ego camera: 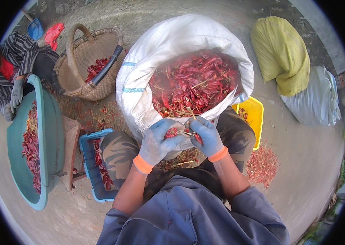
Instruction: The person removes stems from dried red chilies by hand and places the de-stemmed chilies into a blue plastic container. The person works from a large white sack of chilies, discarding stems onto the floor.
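Note:
Both hands wear blue-grey gloves with orange cuffs and meet at the near edge of a large white woven sack, whose rolled mouth shows many dried red chili peppers mixed with stems. My left hand has a dried red chili between thumb and fingers. In my right hand is another red chili, with pale stems sticking out towards the left hand. A blue plastic basket with chilies stands by the left knee. A yellow plastic container with chili pieces stands beyond the right knee.
At the left, a co-worker in gloves and striped sleeves sits by a tilted green tub of chilies, near a wooden stool. A wicker basket stands behind. Yellow-green and white sacks lie right. Red scraps cover some floor.

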Motion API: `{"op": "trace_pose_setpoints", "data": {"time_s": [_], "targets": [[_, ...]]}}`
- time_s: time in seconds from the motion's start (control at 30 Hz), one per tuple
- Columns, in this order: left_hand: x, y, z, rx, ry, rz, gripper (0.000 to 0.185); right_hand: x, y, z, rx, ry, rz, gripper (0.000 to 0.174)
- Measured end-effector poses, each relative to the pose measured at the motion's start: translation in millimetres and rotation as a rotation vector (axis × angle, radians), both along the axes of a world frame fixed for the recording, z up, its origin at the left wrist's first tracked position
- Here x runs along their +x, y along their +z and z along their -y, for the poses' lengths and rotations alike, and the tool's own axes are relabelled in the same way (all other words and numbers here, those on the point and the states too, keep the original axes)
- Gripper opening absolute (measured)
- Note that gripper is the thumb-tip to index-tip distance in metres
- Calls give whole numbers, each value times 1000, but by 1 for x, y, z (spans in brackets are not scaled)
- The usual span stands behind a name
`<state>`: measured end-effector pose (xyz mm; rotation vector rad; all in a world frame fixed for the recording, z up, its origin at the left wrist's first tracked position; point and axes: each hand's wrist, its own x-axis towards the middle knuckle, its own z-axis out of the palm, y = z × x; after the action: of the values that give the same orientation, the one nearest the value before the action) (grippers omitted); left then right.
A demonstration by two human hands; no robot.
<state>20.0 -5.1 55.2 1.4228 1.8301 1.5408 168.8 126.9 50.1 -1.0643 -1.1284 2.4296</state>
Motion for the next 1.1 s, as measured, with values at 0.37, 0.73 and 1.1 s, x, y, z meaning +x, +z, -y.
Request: {"op": "trace_pose_setpoints", "data": {"time_s": [0.37,0.73,1.1], "targets": [[16,-15,2,-248,92,397,23,3,-7,5,99,-12,40,31],[13,-17,1,-251,123,749,17,0,-18,3,353,-103,107,32],[-15,31,11,-290,148,791,16,23,-51,-4,790,222,349,25]]}}
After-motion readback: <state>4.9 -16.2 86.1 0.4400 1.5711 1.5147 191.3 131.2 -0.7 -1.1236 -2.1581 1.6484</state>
